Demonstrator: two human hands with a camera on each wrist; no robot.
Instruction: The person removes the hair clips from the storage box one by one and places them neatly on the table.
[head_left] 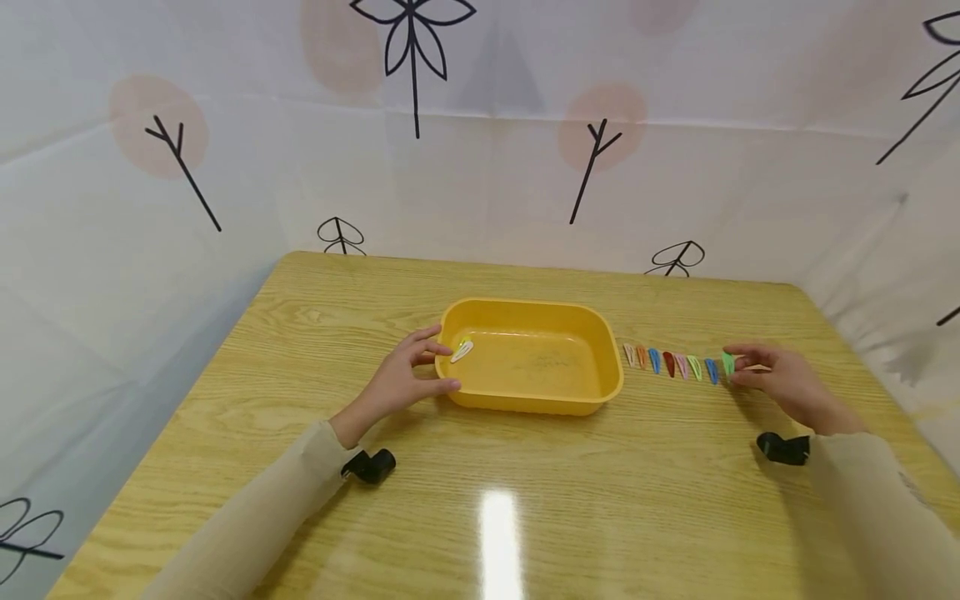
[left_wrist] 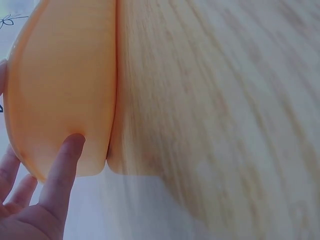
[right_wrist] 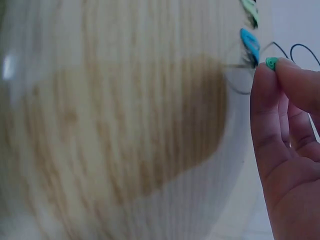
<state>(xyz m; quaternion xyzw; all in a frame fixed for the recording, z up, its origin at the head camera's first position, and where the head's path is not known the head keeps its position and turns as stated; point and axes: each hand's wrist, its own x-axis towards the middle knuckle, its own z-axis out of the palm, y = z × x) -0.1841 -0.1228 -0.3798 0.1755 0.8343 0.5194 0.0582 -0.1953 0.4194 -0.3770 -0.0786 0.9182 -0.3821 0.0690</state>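
Note:
My left hand (head_left: 401,379) is at the left end of a yellow plastic basin (head_left: 525,404). Its straight thumb (left_wrist: 65,170) touches the outer wall, while other fingers lie at the rim. Just inside that end, by the fingertips, are a white hair clip (head_left: 462,352) and a yellow-green one (head_left: 467,340). My right hand (head_left: 787,383) pinches a green hair clip (head_left: 728,364) between thumb and fingertips; only its end (right_wrist: 271,63) shows in the right wrist view. This clip is at the right end of a row of hair clips, beside a blue one (head_left: 712,371).
To the right of the basin the row runs on with several clips, among them a red one (head_left: 670,364) and an orange one (head_left: 642,357). All lie on a wood-grain table (head_left: 420,517). A patterned white cloth (head_left: 495,192) hangs behind it.

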